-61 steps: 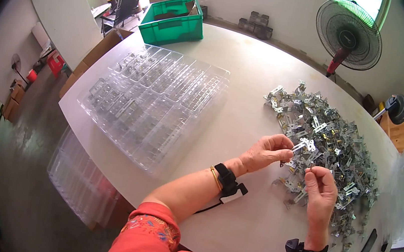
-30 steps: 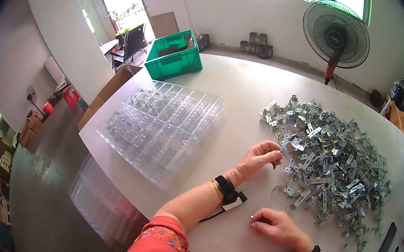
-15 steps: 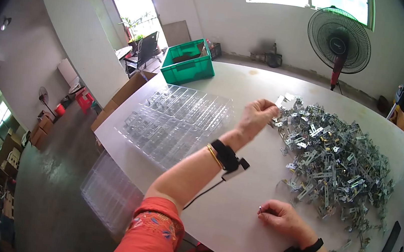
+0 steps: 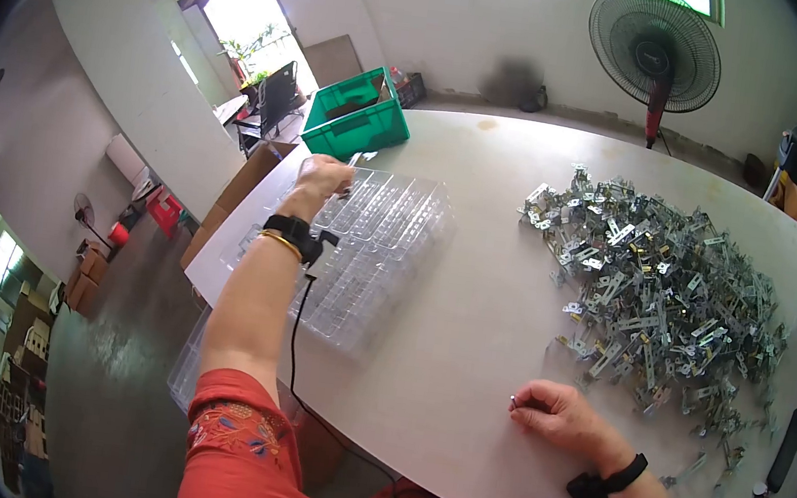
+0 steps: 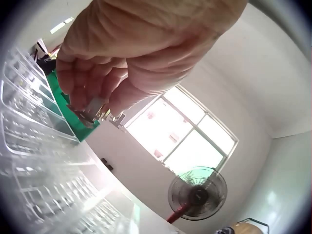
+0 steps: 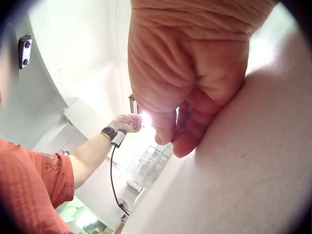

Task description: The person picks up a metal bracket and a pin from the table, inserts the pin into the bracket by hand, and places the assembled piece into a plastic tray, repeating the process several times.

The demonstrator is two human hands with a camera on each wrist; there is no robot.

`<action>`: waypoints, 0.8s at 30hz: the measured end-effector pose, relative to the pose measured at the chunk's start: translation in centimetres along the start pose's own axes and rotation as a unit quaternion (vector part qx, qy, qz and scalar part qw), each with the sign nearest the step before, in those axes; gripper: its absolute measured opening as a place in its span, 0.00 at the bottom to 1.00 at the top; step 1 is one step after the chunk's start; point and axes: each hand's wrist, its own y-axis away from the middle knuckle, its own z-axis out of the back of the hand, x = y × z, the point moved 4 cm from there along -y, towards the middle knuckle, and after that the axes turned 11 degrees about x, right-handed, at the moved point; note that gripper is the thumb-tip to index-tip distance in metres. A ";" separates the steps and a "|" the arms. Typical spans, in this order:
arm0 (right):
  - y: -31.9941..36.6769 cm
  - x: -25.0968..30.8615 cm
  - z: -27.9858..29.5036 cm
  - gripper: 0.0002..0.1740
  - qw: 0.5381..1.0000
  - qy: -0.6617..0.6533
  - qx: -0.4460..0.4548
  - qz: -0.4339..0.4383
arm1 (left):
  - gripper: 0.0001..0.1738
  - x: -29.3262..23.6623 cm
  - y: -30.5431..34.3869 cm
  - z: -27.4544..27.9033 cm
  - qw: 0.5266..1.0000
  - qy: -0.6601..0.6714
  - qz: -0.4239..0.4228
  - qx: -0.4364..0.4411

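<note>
My left hand reaches out over the far left corner of a clear plastic compartment tray. In the left wrist view its fingers pinch a small metal bracket just above the tray's cells. My right hand rests on the white table near the front edge, fingers curled, with a tiny silver piece pinched at its fingertips. The right wrist view shows those curled fingers against the tabletop; the silver piece is hidden there. A big pile of metal brackets lies on the right.
A green crate stands at the table's far left end, just beyond the tray. A floor fan stands behind the table. More clear trays are stacked below the left edge. Black tools lie at the right edge.
My left hand has carried the bracket from the pile leftwards to the far corner of the clear tray. The right hand left the pile and has settled on the table near me.
</note>
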 end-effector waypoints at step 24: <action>-0.1 0.3 0.2 0.06 0.999 0.032 -0.006 0.012 | 0.19 6.9 -4.5 1.1 0.931 -0.340 0.129 0.002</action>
